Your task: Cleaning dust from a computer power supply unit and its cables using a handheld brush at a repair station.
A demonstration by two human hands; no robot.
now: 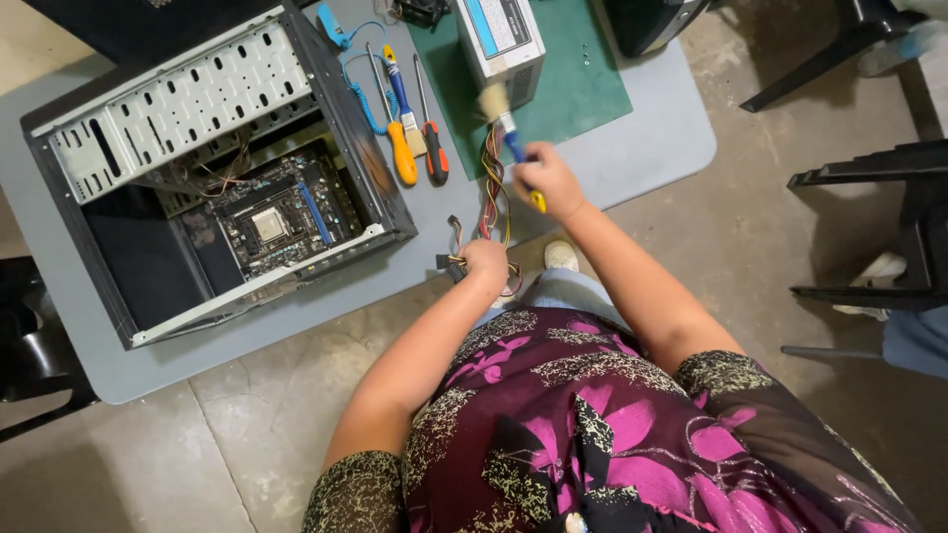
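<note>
My right hand (549, 180) grips a paintbrush (506, 126) with a blue and yellow handle; its pale bristles touch the near end of a grey power supply unit (499, 39) lying on a green mat (583, 84). My left hand (485, 261) is closed on the bundle of coloured cables (494, 188) that runs from the power supply to the table's near edge.
An open black computer case (212, 178) with its motherboard (276, 212) showing lies on the grey table (652, 148) at left. Two screwdrivers (400, 148) and a second brush lie between case and mat. Black chairs (889, 227) stand at right on the concrete floor.
</note>
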